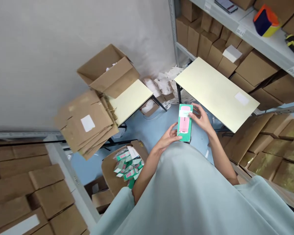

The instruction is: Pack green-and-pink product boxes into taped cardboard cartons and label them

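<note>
Between my hands is a slim green box (184, 125) with a pink panel and a pale label (184, 113) across its upper part. The lower left corner of the box is gripped by my left hand (168, 137), thumb on the front. My right hand (201, 117) is at the upper right edge, its thumb or a finger pressed beside the label. Below and to the left, an open carton (114, 179) holds several similar green and pink boxes (130, 164).
A pale table (217, 93) stands at the right; another table (131, 101) bears an open carton (107, 70) and flattened cardboard (84, 119). Boxed shelves (257, 70) line the right, with a tape roll (266, 21) on top. More cartons (31, 186) fill the left shelf. White scraps (165, 83) litter the floor.
</note>
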Demonstrator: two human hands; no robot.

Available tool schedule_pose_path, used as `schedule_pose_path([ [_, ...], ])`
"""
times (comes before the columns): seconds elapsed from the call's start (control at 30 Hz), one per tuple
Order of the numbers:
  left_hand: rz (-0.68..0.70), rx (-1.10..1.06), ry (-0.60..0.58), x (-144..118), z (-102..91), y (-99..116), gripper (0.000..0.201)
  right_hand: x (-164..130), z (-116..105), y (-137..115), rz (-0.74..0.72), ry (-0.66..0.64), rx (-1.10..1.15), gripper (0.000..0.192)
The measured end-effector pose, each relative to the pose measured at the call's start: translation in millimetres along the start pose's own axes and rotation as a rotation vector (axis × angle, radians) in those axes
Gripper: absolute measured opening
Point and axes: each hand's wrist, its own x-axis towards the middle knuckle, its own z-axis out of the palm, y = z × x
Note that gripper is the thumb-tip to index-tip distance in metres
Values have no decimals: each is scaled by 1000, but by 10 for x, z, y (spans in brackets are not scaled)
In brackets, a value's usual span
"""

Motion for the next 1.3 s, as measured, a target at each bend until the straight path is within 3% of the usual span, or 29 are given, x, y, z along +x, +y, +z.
schedule_pose_path([
  [0.13, 30, 104, -45, 373, 218, 361, 147, 297, -431, 284, 149, 110, 66, 81],
  [0.3, 75, 310, -21, 955, 278, 937, 142, 460, -575, 508, 386, 214, 122, 85],
  [0.47, 171, 433, -78, 1809, 192, 1617, 129, 734, -486, 630, 468, 244, 204, 88],
  [0.57, 223, 452, -126, 2360, 153, 2093, 104, 1031, -389, 616, 471, 244, 275, 107],
  [0.67, 240, 486, -185, 2868, 111, 2603, 80, 1416, -253, 522, 431, 159, 295, 120],
  [0.8, 209, 533, -300, 3465, 24, 3281, 70, 2017, -32, 364, 365, 150, 308, 101],
  [0.97, 172, 558, -454, 4099, -148, 4005, 84, 2623, 107, 166, 307, 247, 423, 76],
  [1.1, 94, 552, -631, 4408, -358, 4225, 88, 2916, 64, 1, 253, 230, 562, 75],
  [1.23, -108, 415, -828, 4431, -558, 4061, 93, 3146, -86, -101, 191, 215, 614, 75],
  [1.3, -173, 306, -815, 4386, -587, 3943, 98, 3238, -185, -141, 169, 212, 588, 73],
])
